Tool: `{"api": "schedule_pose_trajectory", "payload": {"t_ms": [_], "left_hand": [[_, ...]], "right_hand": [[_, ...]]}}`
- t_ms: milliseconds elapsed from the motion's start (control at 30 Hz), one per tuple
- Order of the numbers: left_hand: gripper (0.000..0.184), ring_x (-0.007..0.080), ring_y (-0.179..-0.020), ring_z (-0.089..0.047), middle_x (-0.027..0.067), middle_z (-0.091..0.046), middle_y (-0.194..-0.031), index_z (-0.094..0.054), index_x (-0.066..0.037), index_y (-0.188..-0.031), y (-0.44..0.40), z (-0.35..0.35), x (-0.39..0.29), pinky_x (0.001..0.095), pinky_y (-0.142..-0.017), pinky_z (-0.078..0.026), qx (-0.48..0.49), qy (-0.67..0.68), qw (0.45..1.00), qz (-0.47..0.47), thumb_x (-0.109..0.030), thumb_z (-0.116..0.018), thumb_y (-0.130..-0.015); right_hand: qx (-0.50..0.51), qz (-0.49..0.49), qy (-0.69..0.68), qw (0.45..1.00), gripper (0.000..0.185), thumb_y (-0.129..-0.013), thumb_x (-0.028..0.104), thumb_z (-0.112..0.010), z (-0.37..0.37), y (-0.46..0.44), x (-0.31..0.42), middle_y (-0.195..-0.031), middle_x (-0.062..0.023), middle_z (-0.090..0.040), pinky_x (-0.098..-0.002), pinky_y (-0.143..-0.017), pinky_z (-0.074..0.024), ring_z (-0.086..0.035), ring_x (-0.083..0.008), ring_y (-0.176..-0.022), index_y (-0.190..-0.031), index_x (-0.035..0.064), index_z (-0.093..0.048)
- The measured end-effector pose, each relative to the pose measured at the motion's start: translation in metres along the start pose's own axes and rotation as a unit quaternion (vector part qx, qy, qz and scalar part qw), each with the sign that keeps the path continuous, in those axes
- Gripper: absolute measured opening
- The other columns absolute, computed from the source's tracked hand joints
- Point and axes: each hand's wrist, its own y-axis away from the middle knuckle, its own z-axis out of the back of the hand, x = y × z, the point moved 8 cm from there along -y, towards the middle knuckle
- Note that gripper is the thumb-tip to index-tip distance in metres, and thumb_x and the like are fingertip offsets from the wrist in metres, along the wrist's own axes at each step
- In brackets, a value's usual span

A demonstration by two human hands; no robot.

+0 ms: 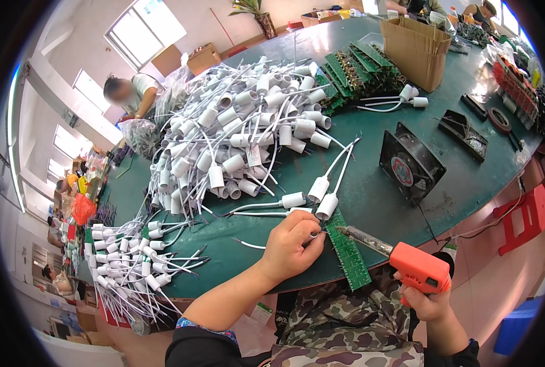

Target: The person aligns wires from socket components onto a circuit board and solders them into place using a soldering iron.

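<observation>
My right hand (428, 301) is wrapped round the handle of an orange soldering gun (420, 266). Its metal tip points left, over the upper part of a green circuit board strip (350, 260) at the table's front edge. Just left of the strip, my left hand (292, 246) is closed, thumb and forefinger pinched together, round what looks like a white lamp socket (314, 235); most of it is hidden by the fingers. Two white sockets with cables (327, 207) lie at the strip's far end. More cabled sockets (294, 200) rest just beyond my left hand.
A large heap of white cabled sockets (226, 116) covers the table's middle left, with a smaller pile (125, 254) nearer. Stacked circuit boards (352, 70) and a cardboard box (414, 54) stand behind. A black fan (410, 162) is at right. Another person (134, 95) sits across the table.
</observation>
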Motion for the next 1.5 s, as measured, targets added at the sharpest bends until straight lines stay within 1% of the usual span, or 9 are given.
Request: {"api": "schedule_pose_trajectory", "payload": {"t_ms": [67, 133, 233, 467, 867, 1233, 1300, 1367, 1500], "left_hand": [[0.018, 0.0186, -0.068, -0.061, 0.0118, -0.064, -0.1, -0.061, -0.003, -0.093, 0.001, -0.001, 0.001, 0.0289, -0.054, -0.05, 0.003, 0.0, 1.0, 0.001, 0.002, -0.073, -0.082], [0.017, 0.0184, -0.067, -0.061, 0.012, -0.064, -0.1, -0.061, -0.003, -0.093, 0.0, -0.001, 0.002, 0.0287, -0.054, -0.05, 0.005, 0.001, 1.0, 0.003, 0.002, -0.073, -0.082], [0.018, 0.0208, -0.067, -0.061, 0.0123, -0.064, -0.099, -0.06, -0.003, -0.092, 0.0, -0.002, 0.002, 0.0302, -0.055, -0.05, 0.011, -0.011, 1.0, 0.007, 0.002, -0.073, -0.08], [0.021, 0.0311, -0.08, -0.066, 0.0112, -0.066, -0.095, -0.064, -0.003, -0.089, -0.002, -0.007, -0.007, 0.0392, -0.067, -0.055, 0.008, -0.137, 0.989, -0.06, 0.0, -0.077, -0.073], [0.019, 0.0295, -0.081, -0.066, 0.0091, -0.066, -0.094, -0.063, -0.004, -0.085, 0.003, -0.015, -0.007, 0.04, -0.068, -0.056, 0.007, -0.166, 0.984, -0.068, -0.001, -0.075, -0.07], [0.02, 0.0292, -0.081, -0.065, 0.0088, -0.065, -0.093, -0.062, -0.005, -0.084, 0.003, -0.016, -0.008, 0.0399, -0.068, -0.055, 0.001, -0.163, 0.984, -0.074, 0.0, -0.075, -0.069], [0.02, 0.0292, -0.08, -0.065, 0.0088, -0.065, -0.093, -0.062, -0.005, -0.084, 0.003, -0.016, -0.008, 0.0399, -0.068, -0.055, 0.004, -0.163, 0.984, -0.073, 0.0, -0.075, -0.069], [0.02, 0.0293, -0.08, -0.065, 0.0088, -0.064, -0.093, -0.062, -0.005, -0.083, 0.003, -0.017, -0.008, 0.0399, -0.068, -0.055, 0.006, -0.164, 0.984, -0.07, 0.0, -0.074, -0.069], [0.02, 0.0296, -0.08, -0.065, 0.0091, -0.064, -0.093, -0.062, -0.004, -0.083, 0.003, -0.017, -0.008, 0.0399, -0.068, -0.055, 0.007, -0.165, 0.983, -0.073, 0.0, -0.074, -0.069]], "right_hand": [[-0.019, 0.006, 0.001, 1.0, 0.041, -0.088, 0.016, -0.072, 0.001, 0.0, 0.001, -0.101, -0.0131, -0.074, -0.0259, -0.064, -0.0558, -0.068, -0.012, -0.073, -0.121, -0.0062, -0.063], [-0.026, -0.003, -0.006, 1.0, 0.04, -0.088, 0.015, -0.072, 0.002, 0.001, 0.001, -0.102, -0.0135, -0.074, -0.0263, -0.066, -0.0563, -0.069, -0.0127, -0.075, -0.121, -0.0061, -0.063], [0.025, -0.015, -0.017, 0.999, 0.041, -0.085, 0.0, -0.072, 0.005, 0.005, -0.004, -0.114, -0.0193, -0.07, -0.0359, -0.087, -0.0572, -0.072, -0.0245, -0.098, -0.124, -0.0053, -0.059], [0.023, -0.034, -0.019, 0.999, 0.041, -0.086, 0.001, -0.072, 0.004, 0.006, -0.008, -0.114, -0.0193, -0.07, -0.0361, -0.087, -0.0573, -0.072, -0.0242, -0.098, -0.124, -0.0052, -0.059], [0.021, -0.051, -0.034, 0.998, 0.041, -0.085, -0.003, -0.07, -0.003, 0.003, -0.019, -0.115, -0.0194, -0.069, -0.0365, -0.087, -0.057, -0.071, -0.0243, -0.099, -0.125, -0.005, -0.06], [0.02, -0.091, -0.014, 0.996, 0.038, -0.083, -0.002, -0.069, -0.01, -0.003, -0.021, -0.105, -0.014, -0.072, -0.0318, -0.084, -0.0565, -0.072, -0.0193, -0.092, -0.12, -0.0055, -0.064], [0.025, -0.066, -0.005, 0.997, 0.038, -0.086, 0.003, -0.069, -0.011, -0.005, -0.023, -0.1, -0.0104, -0.072, -0.0248, -0.063, -0.0536, -0.066, -0.0108, -0.072, -0.123, -0.0036, -0.063], [0.027, -0.059, -0.002, 0.998, 0.037, -0.088, 0.006, -0.07, -0.012, -0.005, -0.025, -0.097, -0.0085, -0.072, -0.0213, -0.053, -0.0522, -0.063, -0.0065, -0.062, -0.123, -0.0026, -0.063], [0.027, -0.055, -0.002, 0.998, 0.036, -0.088, 0.006, -0.069, -0.013, -0.004, -0.028, -0.096, -0.0081, -0.072, -0.0213, -0.053, -0.0521, -0.062, -0.0063, -0.062, -0.122, -0.0027, -0.063]]}}
